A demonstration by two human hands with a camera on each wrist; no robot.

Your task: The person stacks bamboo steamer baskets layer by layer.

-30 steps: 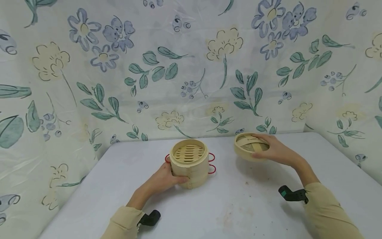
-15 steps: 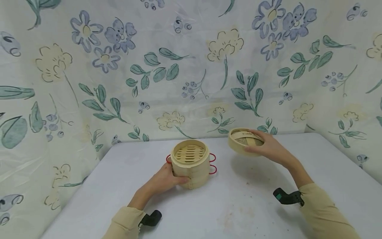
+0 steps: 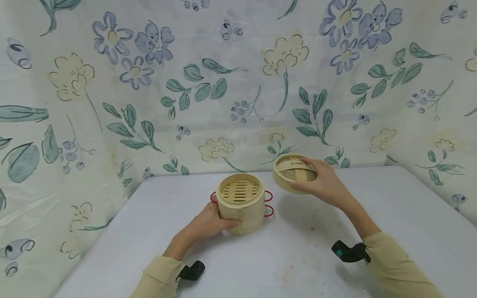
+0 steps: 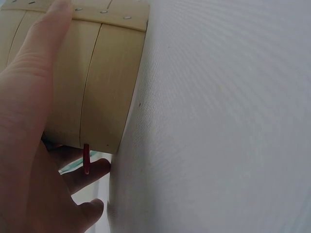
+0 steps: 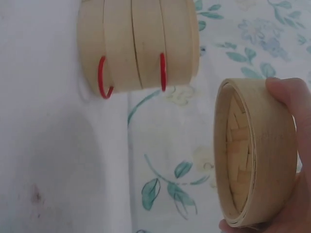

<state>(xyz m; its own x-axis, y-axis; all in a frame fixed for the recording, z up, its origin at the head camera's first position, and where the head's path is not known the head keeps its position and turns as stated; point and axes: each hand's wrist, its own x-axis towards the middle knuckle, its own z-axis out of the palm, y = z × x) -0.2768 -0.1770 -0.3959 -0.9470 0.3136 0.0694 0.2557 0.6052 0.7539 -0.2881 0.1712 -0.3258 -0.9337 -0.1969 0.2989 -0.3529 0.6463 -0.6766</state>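
Uncovered, the bamboo steamer shows bare slats, left hand gripping it, right hand clasping its lid aloft.

Two bare hands, the left hand and the right hand, are seen with no gloves or rings. Long beige sleeves are worn to both wrists. A small black device is strapped at each wrist, the right one marked with green.
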